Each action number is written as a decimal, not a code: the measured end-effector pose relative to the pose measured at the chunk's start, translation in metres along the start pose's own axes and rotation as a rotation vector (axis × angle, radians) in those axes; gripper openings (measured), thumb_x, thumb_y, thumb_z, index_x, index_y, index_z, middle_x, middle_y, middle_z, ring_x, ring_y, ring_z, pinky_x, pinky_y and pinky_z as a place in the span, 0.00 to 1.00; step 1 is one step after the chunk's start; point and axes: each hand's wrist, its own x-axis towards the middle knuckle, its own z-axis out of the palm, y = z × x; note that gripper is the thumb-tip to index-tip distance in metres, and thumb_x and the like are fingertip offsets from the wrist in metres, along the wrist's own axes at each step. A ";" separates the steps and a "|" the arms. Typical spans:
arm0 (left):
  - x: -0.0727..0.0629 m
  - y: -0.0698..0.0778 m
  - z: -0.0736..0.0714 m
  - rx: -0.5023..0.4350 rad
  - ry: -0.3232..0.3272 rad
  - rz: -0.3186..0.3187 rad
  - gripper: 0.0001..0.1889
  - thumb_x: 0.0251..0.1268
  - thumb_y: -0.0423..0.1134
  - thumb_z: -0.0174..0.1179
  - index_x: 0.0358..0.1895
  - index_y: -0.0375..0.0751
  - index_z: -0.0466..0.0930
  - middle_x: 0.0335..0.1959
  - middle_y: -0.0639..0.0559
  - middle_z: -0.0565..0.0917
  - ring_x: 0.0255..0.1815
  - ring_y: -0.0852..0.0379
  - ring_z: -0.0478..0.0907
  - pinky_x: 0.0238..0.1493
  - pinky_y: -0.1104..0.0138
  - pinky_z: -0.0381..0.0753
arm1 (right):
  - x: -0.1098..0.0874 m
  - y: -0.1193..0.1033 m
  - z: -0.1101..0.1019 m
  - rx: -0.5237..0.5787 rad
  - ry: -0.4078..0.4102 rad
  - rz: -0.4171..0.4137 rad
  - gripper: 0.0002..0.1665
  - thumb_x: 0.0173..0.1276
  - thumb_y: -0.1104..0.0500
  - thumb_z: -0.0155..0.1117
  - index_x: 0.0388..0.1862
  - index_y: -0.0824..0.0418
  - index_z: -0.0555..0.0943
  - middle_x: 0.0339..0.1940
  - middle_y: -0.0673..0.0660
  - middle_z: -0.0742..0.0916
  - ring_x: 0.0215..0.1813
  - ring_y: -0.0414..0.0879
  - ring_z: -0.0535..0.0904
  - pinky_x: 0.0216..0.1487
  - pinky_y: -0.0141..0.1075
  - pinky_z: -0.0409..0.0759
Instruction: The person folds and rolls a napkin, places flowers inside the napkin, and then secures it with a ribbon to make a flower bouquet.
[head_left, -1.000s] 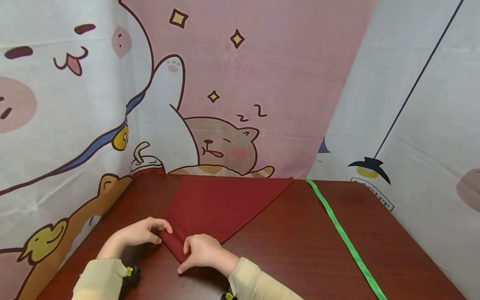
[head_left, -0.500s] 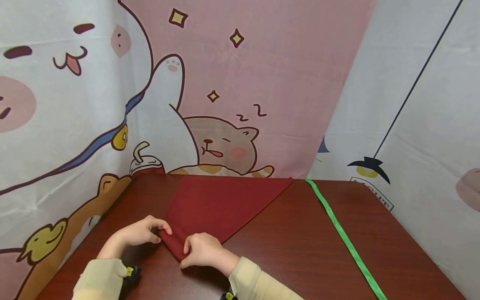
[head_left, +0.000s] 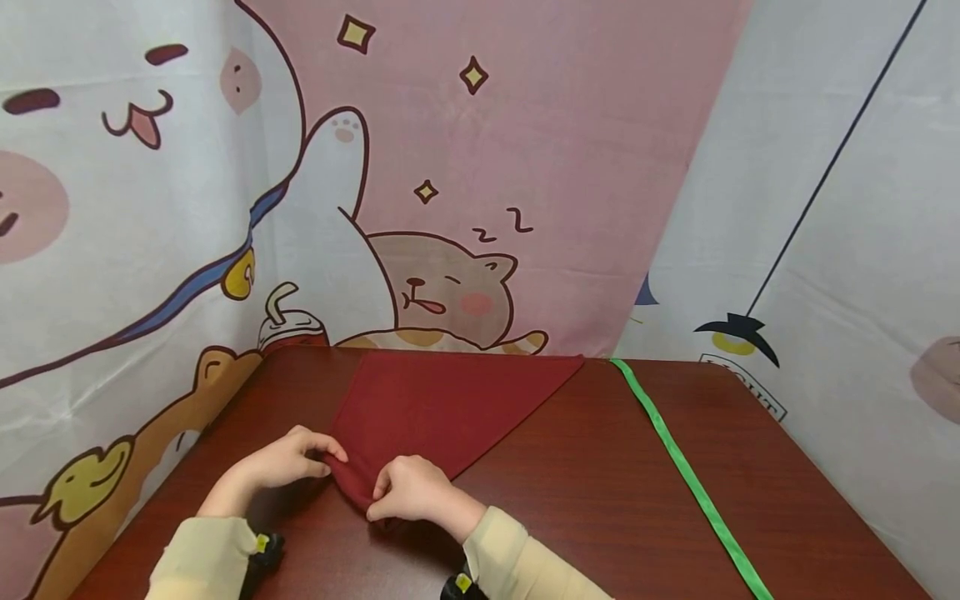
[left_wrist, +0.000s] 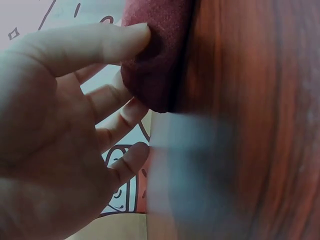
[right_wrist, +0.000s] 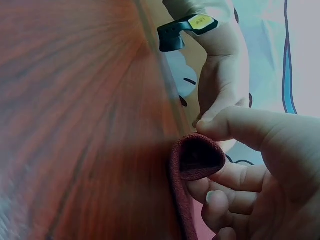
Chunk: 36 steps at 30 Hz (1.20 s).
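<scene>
A dark red cloth (head_left: 442, 408) lies on the table, its right side running slantwise to a point at the far edge. My left hand (head_left: 281, 458) pinches the left end of its near edge; in the left wrist view the thumb (left_wrist: 132, 42) presses the cloth's rounded end, the other fingers behind it. With thumb and fingers, my right hand (head_left: 416, 492) pinches the other end of that edge. Seen by the right wrist camera, the edge is a hollow fold (right_wrist: 200, 155) between thumb and fingers. The hands partly cover the fold in the head view.
A long green ribbon (head_left: 686, 471) runs down the right side of the brown wooden table (head_left: 600, 517). Behind the table hangs a backdrop (head_left: 540, 167) printed with cartoon animals. Each wrist carries a black camera mount.
Both hands have shifted slightly, the right one a little away from me and to the right. The cloth's near edge has curled up and moved slightly away from me with them.
</scene>
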 end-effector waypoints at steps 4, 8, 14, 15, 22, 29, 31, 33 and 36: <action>0.001 -0.001 0.000 0.021 0.039 0.023 0.12 0.57 0.23 0.59 0.44 0.36 0.82 0.34 0.50 0.83 0.32 0.63 0.71 0.31 0.68 0.69 | 0.001 0.002 -0.003 -0.005 0.008 -0.007 0.04 0.46 0.51 0.73 0.21 0.46 0.85 0.17 0.36 0.79 0.22 0.32 0.71 0.22 0.29 0.69; 0.001 -0.002 -0.002 0.046 0.074 0.005 0.12 0.59 0.24 0.59 0.46 0.34 0.81 0.34 0.49 0.83 0.33 0.62 0.72 0.33 0.66 0.71 | 0.001 0.004 -0.005 -0.017 0.005 -0.013 0.03 0.46 0.52 0.72 0.22 0.47 0.86 0.17 0.35 0.78 0.22 0.32 0.71 0.22 0.29 0.69; 0.001 -0.004 -0.001 0.103 0.127 0.033 0.14 0.58 0.24 0.60 0.48 0.32 0.79 0.36 0.46 0.82 0.36 0.53 0.76 0.36 0.64 0.74 | 0.001 0.006 -0.009 0.002 -0.010 -0.023 0.04 0.49 0.53 0.73 0.20 0.47 0.85 0.17 0.36 0.78 0.21 0.33 0.69 0.23 0.28 0.69; 0.002 -0.004 -0.001 0.108 0.137 0.039 0.14 0.57 0.24 0.60 0.49 0.32 0.79 0.36 0.45 0.83 0.37 0.52 0.77 0.37 0.63 0.74 | 0.001 0.007 -0.009 0.007 -0.013 -0.025 0.04 0.49 0.53 0.73 0.20 0.48 0.85 0.17 0.36 0.78 0.21 0.33 0.69 0.23 0.28 0.69; 0.004 -0.005 0.001 0.138 0.195 0.025 0.14 0.57 0.22 0.61 0.47 0.33 0.79 0.40 0.43 0.82 0.41 0.45 0.78 0.44 0.56 0.77 | 0.002 0.013 -0.013 0.003 -0.020 -0.025 0.04 0.51 0.53 0.74 0.22 0.50 0.86 0.20 0.37 0.81 0.23 0.32 0.71 0.27 0.27 0.70; 0.004 -0.003 0.002 0.158 0.237 0.077 0.13 0.55 0.22 0.62 0.43 0.37 0.81 0.41 0.47 0.83 0.43 0.49 0.78 0.47 0.59 0.75 | 0.004 0.017 -0.016 0.001 -0.034 -0.028 0.05 0.52 0.54 0.74 0.25 0.52 0.87 0.24 0.39 0.83 0.25 0.32 0.73 0.29 0.27 0.72; 0.004 -0.002 0.004 0.177 0.253 0.081 0.14 0.54 0.22 0.63 0.42 0.41 0.82 0.40 0.51 0.84 0.43 0.52 0.77 0.46 0.59 0.73 | 0.004 0.018 -0.017 0.004 -0.034 -0.026 0.05 0.52 0.54 0.75 0.26 0.52 0.87 0.24 0.39 0.83 0.26 0.32 0.73 0.30 0.28 0.72; 0.004 -0.001 0.005 0.191 0.260 0.063 0.14 0.54 0.24 0.64 0.40 0.46 0.84 0.40 0.54 0.83 0.45 0.52 0.74 0.47 0.57 0.69 | 0.005 0.020 -0.017 0.007 -0.036 -0.020 0.05 0.52 0.54 0.75 0.27 0.52 0.87 0.25 0.39 0.83 0.27 0.33 0.73 0.31 0.28 0.72; 0.004 0.001 0.006 0.196 0.244 0.000 0.13 0.55 0.26 0.64 0.38 0.51 0.86 0.43 0.52 0.82 0.49 0.47 0.70 0.49 0.51 0.63 | 0.005 0.021 -0.017 0.022 -0.036 -0.012 0.06 0.52 0.54 0.75 0.28 0.52 0.86 0.24 0.40 0.82 0.27 0.33 0.73 0.31 0.29 0.72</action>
